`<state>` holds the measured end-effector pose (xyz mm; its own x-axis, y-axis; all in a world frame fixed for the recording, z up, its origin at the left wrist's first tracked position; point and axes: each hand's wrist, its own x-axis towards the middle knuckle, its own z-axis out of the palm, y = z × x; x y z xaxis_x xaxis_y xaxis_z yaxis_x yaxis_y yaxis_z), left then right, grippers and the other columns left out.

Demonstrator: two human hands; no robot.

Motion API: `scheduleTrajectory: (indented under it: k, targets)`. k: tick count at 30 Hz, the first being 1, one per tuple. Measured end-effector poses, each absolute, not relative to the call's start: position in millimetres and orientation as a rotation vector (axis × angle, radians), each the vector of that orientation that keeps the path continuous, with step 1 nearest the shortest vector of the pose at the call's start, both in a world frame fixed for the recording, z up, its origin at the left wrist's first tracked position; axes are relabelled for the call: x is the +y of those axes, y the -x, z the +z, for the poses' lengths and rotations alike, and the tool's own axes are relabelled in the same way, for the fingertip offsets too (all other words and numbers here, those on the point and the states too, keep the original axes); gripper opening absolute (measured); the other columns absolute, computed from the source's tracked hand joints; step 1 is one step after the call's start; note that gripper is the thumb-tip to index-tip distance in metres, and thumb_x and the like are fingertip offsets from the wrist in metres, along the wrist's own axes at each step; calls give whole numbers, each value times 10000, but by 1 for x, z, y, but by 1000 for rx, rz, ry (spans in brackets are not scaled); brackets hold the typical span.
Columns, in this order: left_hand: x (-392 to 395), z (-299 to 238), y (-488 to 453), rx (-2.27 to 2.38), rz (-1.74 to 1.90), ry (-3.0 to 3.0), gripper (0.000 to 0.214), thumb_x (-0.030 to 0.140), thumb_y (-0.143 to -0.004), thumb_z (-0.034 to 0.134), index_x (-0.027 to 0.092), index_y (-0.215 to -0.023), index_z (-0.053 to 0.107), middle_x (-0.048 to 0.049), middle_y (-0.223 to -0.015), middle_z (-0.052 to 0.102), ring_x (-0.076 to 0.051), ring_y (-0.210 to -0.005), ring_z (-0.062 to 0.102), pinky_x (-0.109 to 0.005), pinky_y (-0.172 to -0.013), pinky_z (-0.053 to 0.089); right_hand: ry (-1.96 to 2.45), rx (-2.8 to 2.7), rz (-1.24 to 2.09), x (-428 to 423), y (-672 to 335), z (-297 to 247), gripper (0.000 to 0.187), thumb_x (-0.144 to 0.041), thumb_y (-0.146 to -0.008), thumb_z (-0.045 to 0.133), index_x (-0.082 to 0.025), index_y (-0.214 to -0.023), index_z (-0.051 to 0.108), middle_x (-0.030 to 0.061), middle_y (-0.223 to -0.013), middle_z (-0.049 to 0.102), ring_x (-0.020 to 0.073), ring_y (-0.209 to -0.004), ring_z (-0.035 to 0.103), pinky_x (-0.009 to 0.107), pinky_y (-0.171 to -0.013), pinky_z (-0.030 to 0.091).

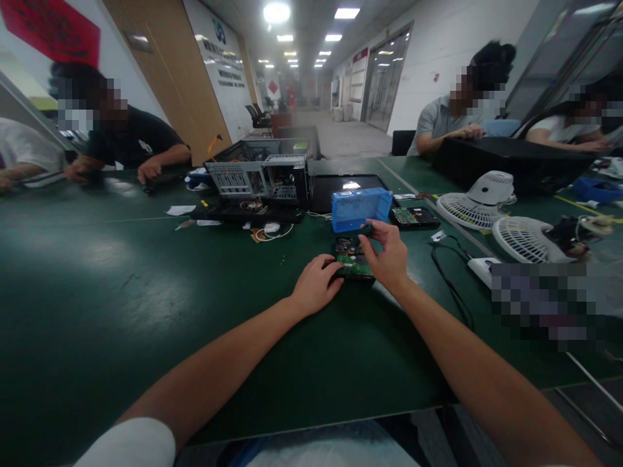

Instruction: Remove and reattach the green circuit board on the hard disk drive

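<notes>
A hard drive (357, 267) with a green circuit board on its upper face lies on the green table in front of me. My left hand (317, 284) grips its left side, thumb and fingers at the edge. Over its right side is my right hand (387, 253), fingers curled in a pinch around a small dark object (366, 229) whose kind I cannot make out. Just behind the drive, a blue plastic bin (361, 211) stands on its side with its open face toward me. A second drive with a green board (415, 217) rests to the right of the bin.
An opened computer case (257, 172) stands back left, with a white cable (277, 235) before it. A dark flat panel (346, 187) lies behind the bin. At right are white fan parts (474, 201), a black cable (450, 285) and a power strip (484, 269). Other people sit around the table.
</notes>
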<state>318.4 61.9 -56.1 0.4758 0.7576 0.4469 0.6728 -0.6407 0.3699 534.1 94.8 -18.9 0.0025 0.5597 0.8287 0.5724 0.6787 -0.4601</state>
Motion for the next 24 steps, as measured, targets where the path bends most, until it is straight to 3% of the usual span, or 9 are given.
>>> scheduleTrajectory:
  k: [3, 8, 15, 24]
  targets:
    - [63, -57, -318, 1233, 864, -2584, 410, 342, -935, 648, 217, -1325, 619, -134, -1323, 561, -293, -1222, 569, -508, -1027, 524, 993, -1634, -99, 94, -537, -16, 336, -416, -945, 676, -257, -1225, 579, 98, -1149, 673, 256, -942, 698, 474, -871, 618]
    - [63, -56, -317, 1226, 864, -2583, 401, 328, -952, 625, 214, -1336, 616, -133, -1315, 568, -281, -1217, 572, -490, -1019, 530, 954, -1710, -143, 92, -539, -9, 329, -359, -956, 652, -258, -1267, 608, 110, -1127, 655, 267, -969, 678, 483, -884, 607]
    - [64, -60, -317, 1205, 897, -2590, 382, 298, -953, 619, 222, -1327, 620, -127, -1288, 574, -273, -1209, 577, -482, -1014, 534, 892, -1728, -154, 92, -533, -12, 354, -328, -970, 620, -255, -1308, 542, 149, -1378, 605, 315, -1289, 588, 565, -1038, 532]
    - [53, -43, -321, 1137, 834, -2819, 361, 270, -951, 586, 191, -1301, 628, -144, -1363, 572, -312, -1294, 517, -520, -1080, 480, 940, -1720, -201, 93, -536, -12, 357, -345, -949, 653, -251, -1285, 578, 132, -1194, 638, 297, -1088, 645, 508, -907, 594]
